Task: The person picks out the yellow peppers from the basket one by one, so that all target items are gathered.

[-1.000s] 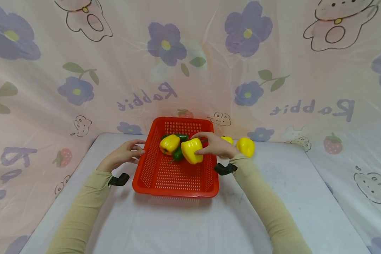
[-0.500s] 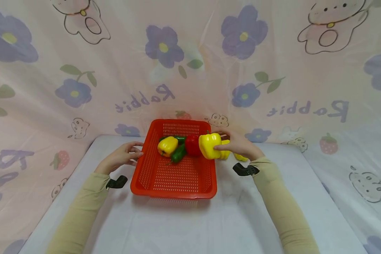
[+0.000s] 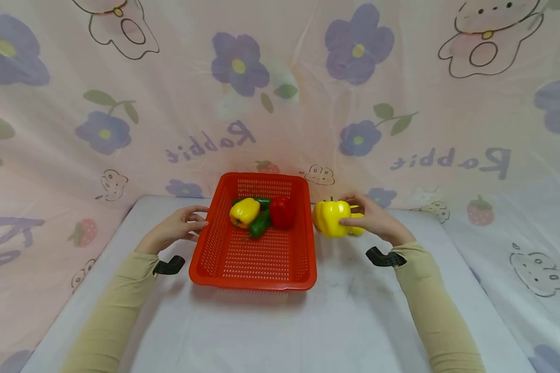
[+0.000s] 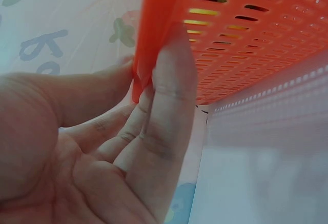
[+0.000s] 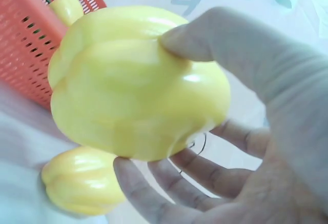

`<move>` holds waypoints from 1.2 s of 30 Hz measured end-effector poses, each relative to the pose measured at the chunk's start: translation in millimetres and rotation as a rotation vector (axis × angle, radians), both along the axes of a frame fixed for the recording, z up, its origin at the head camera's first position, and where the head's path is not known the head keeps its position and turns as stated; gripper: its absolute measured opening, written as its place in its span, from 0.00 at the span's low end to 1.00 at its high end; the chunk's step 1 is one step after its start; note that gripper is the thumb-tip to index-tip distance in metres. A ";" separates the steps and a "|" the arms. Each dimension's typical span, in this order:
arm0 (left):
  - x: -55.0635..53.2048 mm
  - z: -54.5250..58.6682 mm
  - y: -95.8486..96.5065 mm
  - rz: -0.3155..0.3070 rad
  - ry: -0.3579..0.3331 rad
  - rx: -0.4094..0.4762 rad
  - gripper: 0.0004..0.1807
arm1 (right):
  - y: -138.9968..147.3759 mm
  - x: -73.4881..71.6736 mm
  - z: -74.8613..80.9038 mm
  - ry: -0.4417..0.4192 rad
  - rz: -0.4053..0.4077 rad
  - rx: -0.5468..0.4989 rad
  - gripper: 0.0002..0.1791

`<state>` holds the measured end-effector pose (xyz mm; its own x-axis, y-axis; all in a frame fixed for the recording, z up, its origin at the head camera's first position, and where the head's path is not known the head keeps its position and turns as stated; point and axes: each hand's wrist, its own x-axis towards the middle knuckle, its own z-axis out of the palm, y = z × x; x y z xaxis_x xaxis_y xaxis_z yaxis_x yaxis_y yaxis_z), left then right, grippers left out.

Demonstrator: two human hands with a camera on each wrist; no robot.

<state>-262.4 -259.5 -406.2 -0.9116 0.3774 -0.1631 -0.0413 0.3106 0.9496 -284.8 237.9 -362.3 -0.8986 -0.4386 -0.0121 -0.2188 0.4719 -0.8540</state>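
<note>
My left hand (image 3: 175, 230) holds the left rim of a red perforated plastic basket (image 3: 252, 285); in the left wrist view the thumb and fingers (image 4: 174, 85) lie on either side of that rim. To the right of the basket, my right hand (image 3: 375, 220) grips a yellow bell pepper (image 3: 332, 220), green stem up. The right wrist view shows the thumb on one side of this pepper (image 5: 138, 85) and fingertips under the other. Inside the basket lie a yellow bell pepper (image 3: 245, 212), a red bell pepper (image 3: 282, 212) and dark green peppers (image 3: 260, 224).
Another yellow bell pepper (image 3: 357, 226) is partly hidden behind the right hand. A white-covered table (image 3: 242, 336) bears the basket. Behind it hangs a printed curtain (image 3: 298, 140). Each wrist carries a black camera mount (image 3: 385, 257).
My right hand has carried the yellow bell pepper rightward from over the basket to beyond its right rim, uncovering the red pepper inside. My left hand stays at the left rim.
</note>
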 end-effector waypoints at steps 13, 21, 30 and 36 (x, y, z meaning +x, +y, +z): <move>-1.3 -0.1 1.1 0.006 0.005 0.001 0.31 | 15.4 9.4 -37.7 -0.067 -0.040 -0.002 0.36; 0.1 -1.4 0.1 0.008 0.006 -0.004 0.31 | 16.7 17.9 -65.8 -0.141 -0.070 -0.007 0.39; 1.1 -2.4 0.2 0.003 0.004 0.000 0.31 | 15.7 21.1 -86.0 -0.174 -0.101 -0.017 0.38; 0.7 -1.2 1.1 0.004 0.007 -0.007 0.31 | 15.7 21.6 -91.9 -0.191 -0.129 -0.021 0.38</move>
<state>-261.7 -258.4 -407.3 -0.9145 0.3722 -0.1589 -0.0357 0.3170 0.9478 -263.2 253.5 -454.2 -0.9295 -0.3223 -0.1795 0.0088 0.4670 -0.8842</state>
